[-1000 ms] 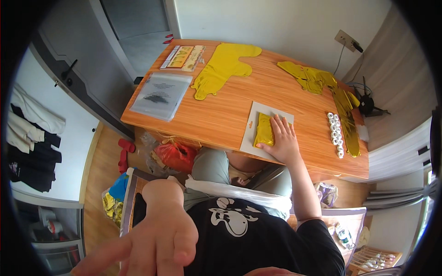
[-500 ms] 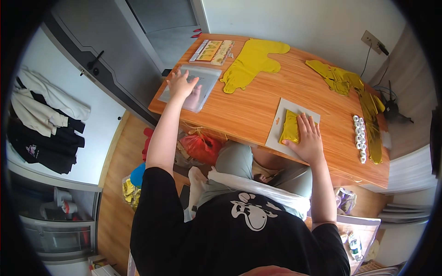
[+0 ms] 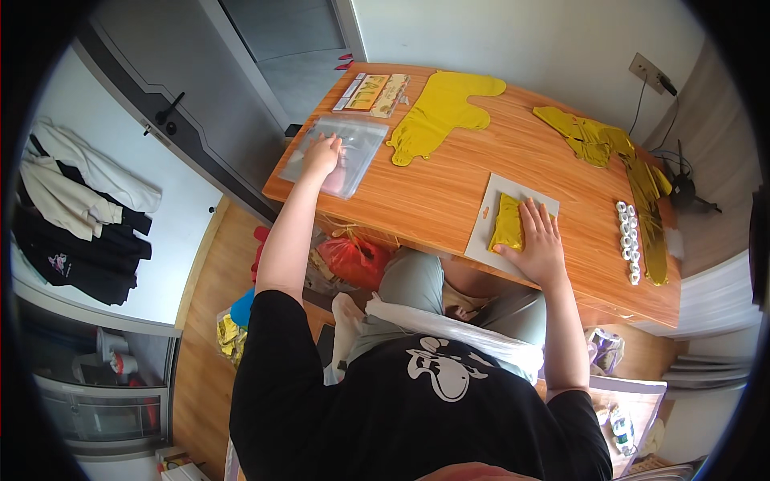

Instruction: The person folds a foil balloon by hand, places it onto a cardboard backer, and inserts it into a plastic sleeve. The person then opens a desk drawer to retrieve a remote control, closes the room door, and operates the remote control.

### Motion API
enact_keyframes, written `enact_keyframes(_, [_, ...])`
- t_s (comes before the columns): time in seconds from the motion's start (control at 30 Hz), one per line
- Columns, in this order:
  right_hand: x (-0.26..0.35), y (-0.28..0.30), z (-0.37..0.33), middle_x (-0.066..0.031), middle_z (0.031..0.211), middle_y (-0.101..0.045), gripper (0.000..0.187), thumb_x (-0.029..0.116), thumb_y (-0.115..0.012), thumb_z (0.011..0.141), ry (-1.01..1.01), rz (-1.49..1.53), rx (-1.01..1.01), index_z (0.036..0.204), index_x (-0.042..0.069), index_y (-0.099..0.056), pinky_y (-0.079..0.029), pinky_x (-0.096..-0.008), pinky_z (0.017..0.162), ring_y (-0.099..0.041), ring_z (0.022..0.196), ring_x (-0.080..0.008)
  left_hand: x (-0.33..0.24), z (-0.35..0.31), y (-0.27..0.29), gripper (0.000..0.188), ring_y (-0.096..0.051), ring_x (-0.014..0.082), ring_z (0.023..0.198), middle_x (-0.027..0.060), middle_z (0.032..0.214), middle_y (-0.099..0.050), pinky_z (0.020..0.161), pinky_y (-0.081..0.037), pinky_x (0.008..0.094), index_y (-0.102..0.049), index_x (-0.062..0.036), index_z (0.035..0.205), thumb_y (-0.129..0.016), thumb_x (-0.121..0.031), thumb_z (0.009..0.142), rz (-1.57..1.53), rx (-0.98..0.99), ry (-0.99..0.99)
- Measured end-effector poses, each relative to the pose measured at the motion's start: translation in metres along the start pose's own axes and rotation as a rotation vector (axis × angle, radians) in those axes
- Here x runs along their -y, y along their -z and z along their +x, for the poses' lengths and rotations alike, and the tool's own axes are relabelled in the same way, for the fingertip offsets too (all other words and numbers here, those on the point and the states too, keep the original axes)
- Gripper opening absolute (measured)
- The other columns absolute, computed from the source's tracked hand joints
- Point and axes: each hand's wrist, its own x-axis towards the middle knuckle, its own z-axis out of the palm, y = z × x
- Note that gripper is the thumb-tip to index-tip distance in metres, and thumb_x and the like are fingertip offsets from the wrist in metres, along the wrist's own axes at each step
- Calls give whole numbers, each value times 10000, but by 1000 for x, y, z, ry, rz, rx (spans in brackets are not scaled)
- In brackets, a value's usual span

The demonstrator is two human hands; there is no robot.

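A: Views on hand?
B: One only, head-worn fisheye, high above the seated person, looking steeply down over a black T-shirt (image 3: 417, 401) onto the wooden table (image 3: 449, 188)

A: Facing?
B: Forward across the table toward the white wall (image 3: 513, 36). Both arms run up from the lower edge; left hand (image 3: 321, 155) and right hand (image 3: 539, 240) sit mid-distance

A: Distortion, overlap?
B: Table edges bow, black rim all round. No second view to share ground with

Orange-brown wooden table (image 3: 449, 188), yellow foil balloon (image 3: 439, 114), clear plastic bag (image 3: 353, 144), red bag (image 3: 353, 258)
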Motion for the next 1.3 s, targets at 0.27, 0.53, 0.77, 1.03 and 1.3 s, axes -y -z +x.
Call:
enact_keyframes(0.27, [2, 0, 1, -148, 1631, -343, 1045, 676, -717, 787, 5, -12, -15, 1556, 56, -375, -214, -513, 1246, -247, 1532, -373, -12, -27, 29, 445, -647, 367, 1122, 154, 1203, -704, 967, -504, 444, -654, -112, 1305, -410, -400, 1071, -132, -181, -84])
enact_keyframes(0.53, [-3, -3, -2, -146, 1620, -363, 1035, 666, -730, 776, 0, 4, -34, 1544, 57, -396, -224, -523, 1239, -259, 1526, -377, -103, -101, 90, 323, -687, 350, 1028, 174, 1162, -705, 887, -538, 426, -674, -91, 1254, -516, -290, 1055, -308, -389, -316])
enact_keyframes(0.77, [-5, -4, 1, -149, 1620, -360, 1030, 691, -716, 773, 8, 14, -36, 1527, 55, -421, -214, -521, 1242, -265, 1521, -386, -171, -180, 7, 528, -507, 359, 1375, 179, 1401, -608, 1166, -332, 543, -607, -41, 1373, -494, -429, 1034, 112, -128, -417])
enact_keyframes(1.03, [-10, -1, -4, -132, 1631, -345, 1064, 733, -682, 782, 14, -12, 5, 1560, 79, -370, -195, -497, 1257, -260, 1528, -354, -212, -203, 14, 770, -557, 341, 1255, 155, 1364, -610, 1091, -396, 504, -601, -33, 1383, -522, -662, 945, 181, 18, -297])
enact_keyframes(1.3, [-21, 4, -19, -129, 1629, -351, 1050, 728, -688, 781, -52, -38, -24, 1548, 73, -395, -214, -497, 1249, -274, 1521, -365, -213, -203, 7, 639, -461, 335, 1368, 131, 1485, -493, 1133, -347, 552, -524, -191, 1475, -628, -540, 950, -4, 20, -659])
